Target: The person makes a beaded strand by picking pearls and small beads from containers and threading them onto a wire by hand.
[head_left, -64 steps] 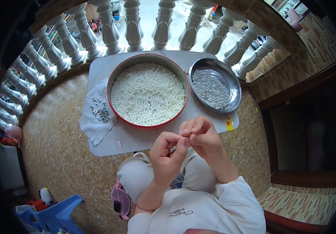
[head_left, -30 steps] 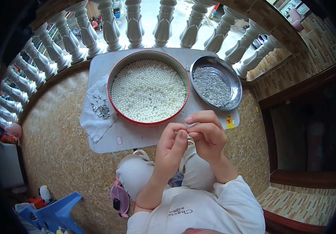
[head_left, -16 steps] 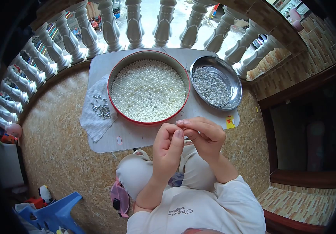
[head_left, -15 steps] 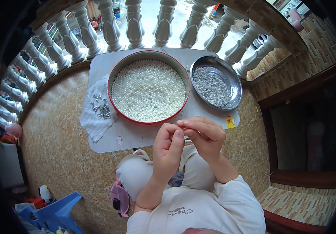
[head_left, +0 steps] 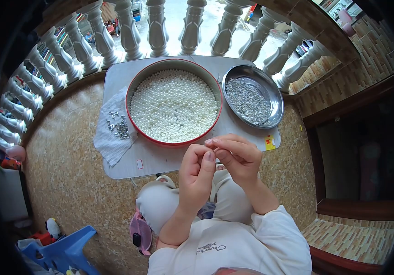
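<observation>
My left hand (head_left: 198, 170) is closed in a pinch, thumb against the curled index finger, just in front of a red-rimmed round tin. Close against it, my right hand (head_left: 239, 158) also pinches, its fingertips meeting those of the left. Whatever lies between the fingertips is too small or hidden to make out. White pearl beads (head_left: 174, 103) fill much of the round tin (head_left: 136, 129). To the right, a steel bowl (head_left: 277, 117) holds many small silvery pieces (head_left: 249, 101). Silver metal findings (head_left: 122, 130) lie in a little heap on a white paper towel (head_left: 114, 153).
Everything stands on a low white table (head_left: 160, 165) with rounded corners, above my knees. A white balustrade (head_left: 158, 32) runs behind it. On the floor at lower left is a blue plastic stool (head_left: 64, 252); a pink bag (head_left: 141, 231) lies beside my leg.
My right hand has shifted slightly up and to the left, its fingertips still against the left hand's. My left hand has hardly moved, and the containers stay in place.
</observation>
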The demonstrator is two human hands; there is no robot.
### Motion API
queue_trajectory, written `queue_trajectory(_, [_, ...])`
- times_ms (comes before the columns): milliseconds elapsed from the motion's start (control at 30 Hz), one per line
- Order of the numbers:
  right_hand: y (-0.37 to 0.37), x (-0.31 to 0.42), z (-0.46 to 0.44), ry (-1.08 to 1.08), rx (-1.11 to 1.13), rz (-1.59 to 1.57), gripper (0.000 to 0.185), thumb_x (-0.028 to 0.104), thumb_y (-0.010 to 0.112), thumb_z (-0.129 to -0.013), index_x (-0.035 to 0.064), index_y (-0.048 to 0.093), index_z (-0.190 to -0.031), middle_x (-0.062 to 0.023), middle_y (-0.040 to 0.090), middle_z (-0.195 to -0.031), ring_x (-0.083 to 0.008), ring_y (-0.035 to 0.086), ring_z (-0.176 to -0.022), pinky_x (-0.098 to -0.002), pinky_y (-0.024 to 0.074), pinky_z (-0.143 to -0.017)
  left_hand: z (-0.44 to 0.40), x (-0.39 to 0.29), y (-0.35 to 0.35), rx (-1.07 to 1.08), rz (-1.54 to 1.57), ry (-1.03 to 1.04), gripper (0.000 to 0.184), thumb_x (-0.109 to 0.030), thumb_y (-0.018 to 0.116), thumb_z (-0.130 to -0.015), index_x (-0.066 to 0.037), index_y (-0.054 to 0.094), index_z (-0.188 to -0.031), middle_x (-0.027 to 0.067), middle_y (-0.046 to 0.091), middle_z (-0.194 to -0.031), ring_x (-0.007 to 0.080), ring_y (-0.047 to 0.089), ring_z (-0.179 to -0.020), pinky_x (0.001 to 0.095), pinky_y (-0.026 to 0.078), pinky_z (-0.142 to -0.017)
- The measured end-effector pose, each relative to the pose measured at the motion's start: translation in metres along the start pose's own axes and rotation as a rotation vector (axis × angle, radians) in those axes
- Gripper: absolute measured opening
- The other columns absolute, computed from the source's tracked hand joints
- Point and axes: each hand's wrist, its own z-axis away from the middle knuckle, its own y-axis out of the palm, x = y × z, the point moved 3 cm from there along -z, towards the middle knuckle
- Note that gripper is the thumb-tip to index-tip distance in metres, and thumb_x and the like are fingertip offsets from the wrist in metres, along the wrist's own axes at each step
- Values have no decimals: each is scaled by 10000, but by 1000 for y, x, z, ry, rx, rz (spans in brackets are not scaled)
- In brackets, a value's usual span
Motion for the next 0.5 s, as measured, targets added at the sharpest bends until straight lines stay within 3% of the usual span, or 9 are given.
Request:
queue_trajectory(367, [-3,-1,-5,-39,-32,1,176,-28,590,-805,-12,633,-975,-139,642,-936,-174,597,-787,-231,481,-678,-2,-7,7,-45,-100,2,94,-100,463,-928,-29,494,-980,-9,479,-761,31,394,-645,150,334,-573])
queue_trajectory(500, [-43,-7,-29,-29,-145,519,224,-71,586,-756,22,646,-950,-73,654,-893,-162,591,-758,-253,478,-678,0,-6,0,-51,-170,-23,79,-95,473,-912,-36,494,-960,-15,475,-740,26,372,-612,151,315,-543])
